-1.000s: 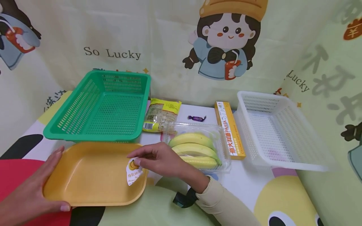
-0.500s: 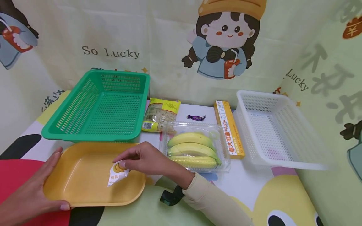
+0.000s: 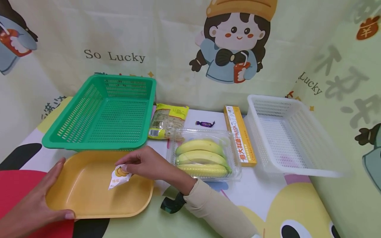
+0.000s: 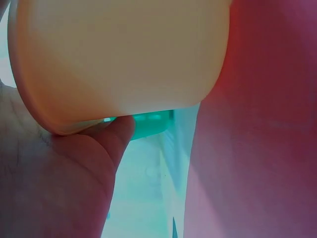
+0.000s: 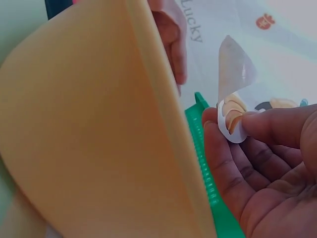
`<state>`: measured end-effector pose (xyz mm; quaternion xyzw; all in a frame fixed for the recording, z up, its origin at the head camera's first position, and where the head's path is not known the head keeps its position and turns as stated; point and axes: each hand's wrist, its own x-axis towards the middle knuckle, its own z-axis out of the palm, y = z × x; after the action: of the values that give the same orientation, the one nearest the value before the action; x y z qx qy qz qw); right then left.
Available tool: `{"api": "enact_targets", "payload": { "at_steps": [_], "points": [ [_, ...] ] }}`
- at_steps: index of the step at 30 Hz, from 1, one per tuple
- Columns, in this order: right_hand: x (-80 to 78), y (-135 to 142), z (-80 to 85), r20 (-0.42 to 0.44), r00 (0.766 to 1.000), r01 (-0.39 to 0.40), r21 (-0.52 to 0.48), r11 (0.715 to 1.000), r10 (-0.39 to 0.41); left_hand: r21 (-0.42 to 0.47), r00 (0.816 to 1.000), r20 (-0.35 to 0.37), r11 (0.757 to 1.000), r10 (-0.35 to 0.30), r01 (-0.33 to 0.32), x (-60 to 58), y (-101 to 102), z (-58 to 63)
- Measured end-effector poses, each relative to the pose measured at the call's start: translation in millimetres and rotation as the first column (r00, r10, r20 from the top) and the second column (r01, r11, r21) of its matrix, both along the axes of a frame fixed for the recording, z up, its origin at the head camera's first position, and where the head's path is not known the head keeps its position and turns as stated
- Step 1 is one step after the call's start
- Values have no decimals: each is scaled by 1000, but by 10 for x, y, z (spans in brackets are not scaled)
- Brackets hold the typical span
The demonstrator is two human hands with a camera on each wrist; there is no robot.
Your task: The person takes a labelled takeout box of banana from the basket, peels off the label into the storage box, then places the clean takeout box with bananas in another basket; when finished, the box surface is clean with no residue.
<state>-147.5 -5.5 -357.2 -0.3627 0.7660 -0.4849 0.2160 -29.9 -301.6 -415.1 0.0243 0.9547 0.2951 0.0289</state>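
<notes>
Yellow tray (image 3: 95, 200): left hand (image 3: 38, 200) grips it; next probably needs steadiness.
Banana-printed label (image 3: 118, 178): your right hand (image 3: 148, 165) pinches it, seemingly positioning.

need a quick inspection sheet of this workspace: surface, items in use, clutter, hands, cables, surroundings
Surface: printed covering, colourful pattern.
Items in use: yellow tray; banana-print label over it.
Clutter: green basket, yellow packet, purple-wrapped sweet, clear box with bananas, pasta box, white basket.
Hands: left hand holds the tray's left end; right hand pinches the label.
Cables: nothing seen.
Surroundings: backdrop with cartoon figures and "So Lucky" lettering.
</notes>
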Motion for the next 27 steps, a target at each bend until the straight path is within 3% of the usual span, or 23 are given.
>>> {"api": "enact_targets", "payload": {
  "at_steps": [11, 14, 21, 27],
  "points": [
    [0, -136, -8, 141, 990, -17, -61, 998, 25, 19, 999, -31, 999, -30, 30, 0, -51, -61],
    [-12, -160, -24, 152, 988, -33, -37, 999, 38, 25, 998, -43, 999, -40, 41, 10, -49, -69],
    [-31, -247, -103, 96, 994, -65, 95, 993, 56, 3, 998, -47, 999, -41, 41, 13, -53, -64],
    [-35, -307, -141, -35, 995, -83, 235, 969, 93, -14, 999, -33, 999, -30, 30, 15, -53, -75]
  ]
}}
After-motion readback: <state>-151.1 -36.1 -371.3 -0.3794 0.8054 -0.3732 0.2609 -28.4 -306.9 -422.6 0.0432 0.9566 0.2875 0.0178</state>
